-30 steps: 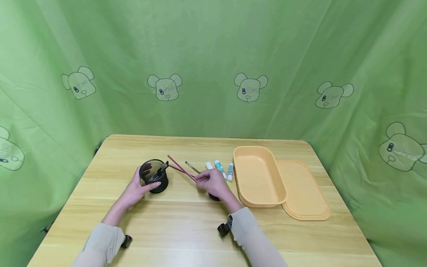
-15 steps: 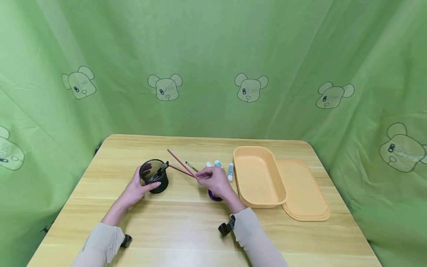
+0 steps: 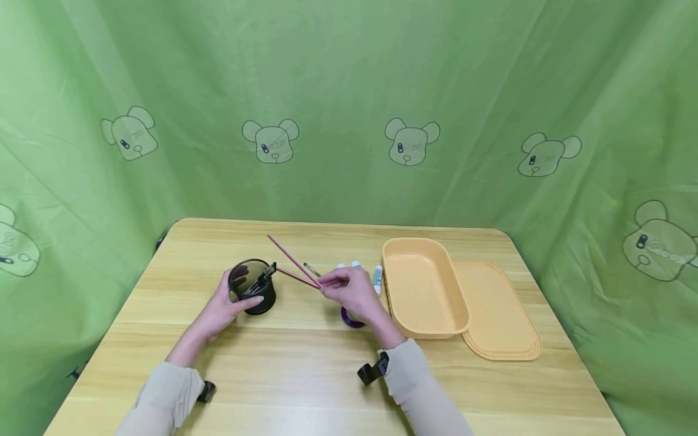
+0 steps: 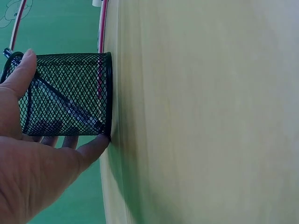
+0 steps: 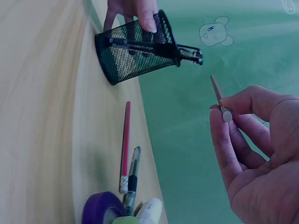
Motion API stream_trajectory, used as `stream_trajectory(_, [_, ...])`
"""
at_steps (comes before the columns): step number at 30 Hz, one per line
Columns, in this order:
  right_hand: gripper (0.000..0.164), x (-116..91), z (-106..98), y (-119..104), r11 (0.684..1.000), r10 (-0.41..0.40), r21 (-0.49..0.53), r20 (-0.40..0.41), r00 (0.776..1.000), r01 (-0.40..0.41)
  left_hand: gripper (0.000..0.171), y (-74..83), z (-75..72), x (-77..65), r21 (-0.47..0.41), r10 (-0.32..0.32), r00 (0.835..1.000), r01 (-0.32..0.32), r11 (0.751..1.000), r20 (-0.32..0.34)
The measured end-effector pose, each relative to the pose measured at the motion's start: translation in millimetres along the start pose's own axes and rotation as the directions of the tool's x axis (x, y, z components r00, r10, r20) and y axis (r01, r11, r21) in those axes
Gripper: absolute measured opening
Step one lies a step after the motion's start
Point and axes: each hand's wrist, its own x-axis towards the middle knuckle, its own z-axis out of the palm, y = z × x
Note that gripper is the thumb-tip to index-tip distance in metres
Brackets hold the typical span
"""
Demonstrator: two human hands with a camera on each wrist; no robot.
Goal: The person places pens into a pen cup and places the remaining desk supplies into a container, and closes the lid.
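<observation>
My left hand grips a black mesh pen holder standing on the table, thumb on the near side and fingers around the far side. Several dark pens lean inside it, ends poking past the rim. My right hand pinches a red pencil near its eraser end, between thumb and fingers. That pencil is held above the table, its far end angled up and left. A second red pencil lies on the table below, beside a clear pen with a dark grip.
By the right hand lie a purple tape roll and white glue sticks, partly hidden by it. A light green item shows beside the roll. Farther right, an orange box stands by its flat lid. Green curtain surrounds the table.
My right hand has risen slightly with the pencil, whose far end has moved up and a little left. My left hand and the pen holder have stayed in place.
</observation>
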Motion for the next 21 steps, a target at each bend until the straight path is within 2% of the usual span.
stream_trajectory(9, [0.02, -3, -1, -13, 0.999, 0.001, 0.039, 0.039, 0.999, -0.002, 0.091, -1.1, 0.8, 2.9, 0.01, 0.018, 0.999, -0.018, 1.0, -0.029])
stream_trajectory(17, [0.018, -7, -2, -19, 1.0, -0.009, 0.022, 0.125, 0.992, 0.007, 0.097, -26.6, 1.5, 18.5, 0.034, 0.057, 0.995, -0.054, 0.998, -0.079])
stream_trajectory(21, [0.018, -9, -1, -18, 1.0, -0.017, 0.014, 0.162, 0.987, 0.015, 0.1, -28.5, 4.9, 20.4, 0.077, 0.083, 0.991, -0.075, 0.994, -0.102])
